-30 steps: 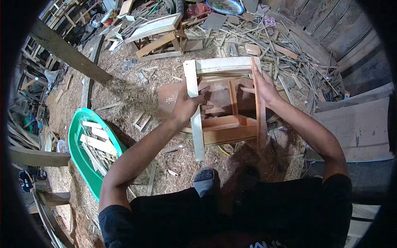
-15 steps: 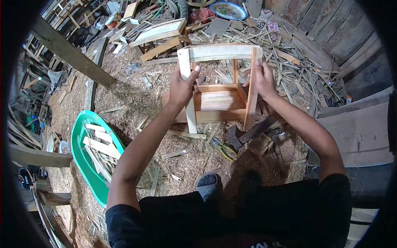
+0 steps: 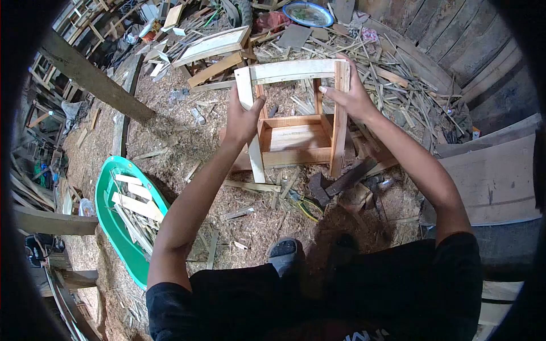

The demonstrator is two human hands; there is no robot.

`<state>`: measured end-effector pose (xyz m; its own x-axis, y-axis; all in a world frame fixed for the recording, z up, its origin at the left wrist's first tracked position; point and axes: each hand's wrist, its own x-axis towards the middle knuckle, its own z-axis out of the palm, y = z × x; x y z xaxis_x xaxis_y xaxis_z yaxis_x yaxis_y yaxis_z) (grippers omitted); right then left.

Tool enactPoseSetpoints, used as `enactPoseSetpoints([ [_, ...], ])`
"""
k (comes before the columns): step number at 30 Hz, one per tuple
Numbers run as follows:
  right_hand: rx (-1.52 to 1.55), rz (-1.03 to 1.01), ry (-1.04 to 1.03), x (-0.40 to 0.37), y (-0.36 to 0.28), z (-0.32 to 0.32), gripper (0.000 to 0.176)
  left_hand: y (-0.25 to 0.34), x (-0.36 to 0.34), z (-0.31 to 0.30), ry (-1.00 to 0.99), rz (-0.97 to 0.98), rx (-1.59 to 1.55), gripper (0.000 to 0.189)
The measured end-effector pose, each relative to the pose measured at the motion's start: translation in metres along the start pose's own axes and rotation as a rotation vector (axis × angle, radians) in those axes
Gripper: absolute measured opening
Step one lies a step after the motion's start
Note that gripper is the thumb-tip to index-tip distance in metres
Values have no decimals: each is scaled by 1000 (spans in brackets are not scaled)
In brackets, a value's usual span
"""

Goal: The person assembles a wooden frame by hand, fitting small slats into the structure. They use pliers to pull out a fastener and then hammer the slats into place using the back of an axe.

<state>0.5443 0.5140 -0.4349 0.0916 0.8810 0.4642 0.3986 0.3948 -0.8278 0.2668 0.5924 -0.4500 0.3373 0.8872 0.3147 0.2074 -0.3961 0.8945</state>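
Note:
A small wooden stool frame [image 3: 293, 70] is held up in front of me, with pale upright legs, a top rail and a box-like set of rails lower down. My left hand [image 3: 243, 119] is wrapped round its left pale leg, thumb on the near face. On the other side my right hand [image 3: 354, 98] grips the right leg near the top, its thumb reaching inward. Below the frame, pliers [image 3: 309, 209] with yellow handles lie on the sawdust, close to a dark hammer-like piece [image 3: 319, 188].
At the left sits a green tub [image 3: 101, 210] with wood offcuts in it. A slanting wooden post [image 3: 96, 77] rises behind it. Further back are another wooden stool-like piece [image 3: 213, 45], scrap sticks [image 3: 398, 96] and a blue-rimmed tray [image 3: 309, 14]. Boards [image 3: 489, 187] stand at the right.
The stool frame has shifted slightly left and turned a little. My right hand has moved up its leg, with the thumb now on the inner side. My left hand keeps its grip.

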Motion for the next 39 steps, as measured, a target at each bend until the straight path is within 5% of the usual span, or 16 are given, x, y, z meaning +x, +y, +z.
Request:
enactPoseSetpoints([
  [3, 18, -44, 34, 4, 6, 1, 84, 31, 3, -1, 389, 456, 465, 66],
  [6, 79, -20, 64, 2, 12, 8, 83, 83, 34, 16, 77, 842, 609, 58],
  [7, -35, 77, -15, -1, -5, 2, 82, 83, 45, 35, 14, 814, 649, 54],
  [11, -200, 183, 286, -17, 31, 20, 54, 65, 72, 78, -117, 693, 783, 43],
  [13, -163, 381, 188, -23, -14, 17, 35, 64, 76, 81, -125, 671, 830, 40],
  [19, -218, 119, 230, -17, 17, 24, 34, 73, 77, 83, -176, 616, 822, 37],
  [26, -126, 275, 163, -22, 12, 24, 35, 79, 72, 84, -208, 539, 831, 38],
  [32, -66, 18, 295, -21, 14, 31, 37, 79, 71, 83, -188, 563, 835, 59],
  [36, -322, 385, 60, -22, -5, 14, 39, 80, 67, 88, -168, 564, 846, 76],
  [39, -192, -52, 101, -35, -2, 14, 41, 82, 58, 91, -83, 632, 864, 69],
])
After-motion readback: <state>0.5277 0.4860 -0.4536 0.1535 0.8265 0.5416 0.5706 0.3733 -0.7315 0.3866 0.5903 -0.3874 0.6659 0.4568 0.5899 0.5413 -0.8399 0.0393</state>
